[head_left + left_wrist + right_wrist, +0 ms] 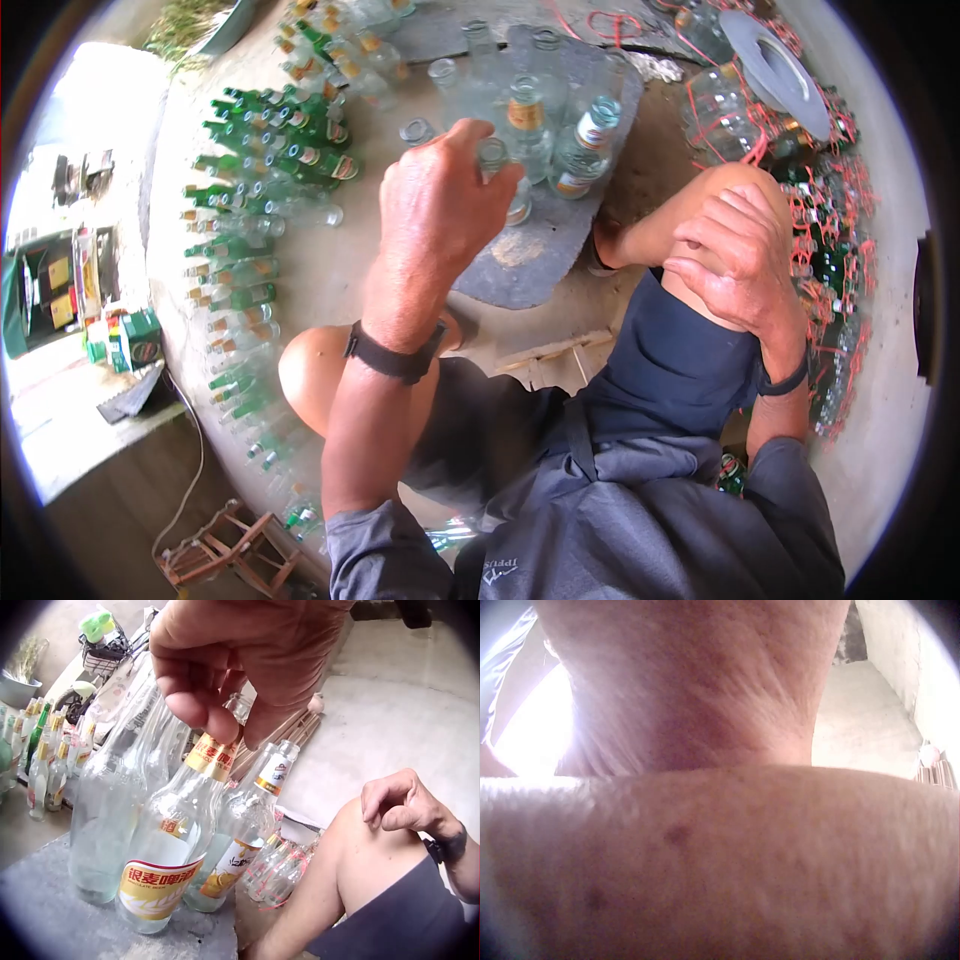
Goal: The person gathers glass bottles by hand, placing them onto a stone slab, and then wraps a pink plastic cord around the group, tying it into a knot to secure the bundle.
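Clear glass beer bottles stand upright on a grey slab [505,278] between the knees. My left hand [440,195] is over the near side of this group, its fingers and thumb curled at the neck of one beer bottle [161,877]. That bottle has a gold neck label and a red, white and yellow body label; the fingertips overlap its neck and hide part of it. Beside it stands another labelled bottle [234,859]. My right hand [735,235] rests on the right knee, fingers loosely bent and holding nothing. Skin of the wrist [690,690] fills much of the right wrist view.
Rows of green bottles [275,140] and clear bottles stand on the floor to the left. Bottles bundled with red string [830,250] line the right side, with a grey ring-shaped lid [735,45] above. A wooden stool [225,550] lies at lower left.
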The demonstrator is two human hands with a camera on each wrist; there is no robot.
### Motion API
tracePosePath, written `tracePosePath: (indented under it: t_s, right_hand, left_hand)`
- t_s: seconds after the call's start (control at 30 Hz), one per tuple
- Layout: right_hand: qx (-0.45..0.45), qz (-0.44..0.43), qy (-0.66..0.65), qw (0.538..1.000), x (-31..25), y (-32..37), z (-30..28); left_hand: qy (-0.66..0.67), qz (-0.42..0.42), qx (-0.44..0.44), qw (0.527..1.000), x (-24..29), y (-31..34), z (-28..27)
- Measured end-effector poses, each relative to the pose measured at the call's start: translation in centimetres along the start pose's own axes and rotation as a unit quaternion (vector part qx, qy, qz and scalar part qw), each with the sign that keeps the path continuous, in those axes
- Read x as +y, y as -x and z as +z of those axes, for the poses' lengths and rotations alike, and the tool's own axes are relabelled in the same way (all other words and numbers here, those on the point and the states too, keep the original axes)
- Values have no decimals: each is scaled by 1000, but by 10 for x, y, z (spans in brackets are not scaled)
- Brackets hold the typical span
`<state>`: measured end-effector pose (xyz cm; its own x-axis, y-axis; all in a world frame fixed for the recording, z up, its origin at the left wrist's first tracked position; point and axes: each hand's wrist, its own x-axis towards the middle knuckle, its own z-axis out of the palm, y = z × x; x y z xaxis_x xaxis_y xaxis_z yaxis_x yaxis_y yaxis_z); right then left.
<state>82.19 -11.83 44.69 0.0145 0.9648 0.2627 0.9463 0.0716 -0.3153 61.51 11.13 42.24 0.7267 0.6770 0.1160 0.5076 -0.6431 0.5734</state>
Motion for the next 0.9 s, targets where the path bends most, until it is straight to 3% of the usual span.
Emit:
tracePosePath:
  t_s: [0.2, 0.43, 0.53, 0.63, 0.67, 0.87, 0.9]
  right_hand:
    - [2, 5, 20, 1000, -5, -3, 3]
    - [-23, -8, 44, 999, -11, -9, 5]
    - [-25, -7, 55, 998, -12, -10, 9]
    - [-30, -4, 64, 997, -12, -10, 10]
    - [-41, 3, 72, 997, -12, -10, 10]
    - [-63, 0, 86, 994, -12, -17, 16]
    - [-58, -4, 92, 994, -13, -20, 18]
  left_hand:
    - [0, -8, 37, 999, 1, 13, -18]
    - [3, 23, 52, 998, 12, 51, -86]
    - [91, 43, 127, 987, -7, 72, -111]
    - [160, -44, 158, 973, -29, 100, -141]
    - [140, -32, 182, 973, -46, 109, -145]
    - [191, -267, 190, 925, -138, 162, -171]
    - [193, -270, 194, 923, -161, 173, -169]
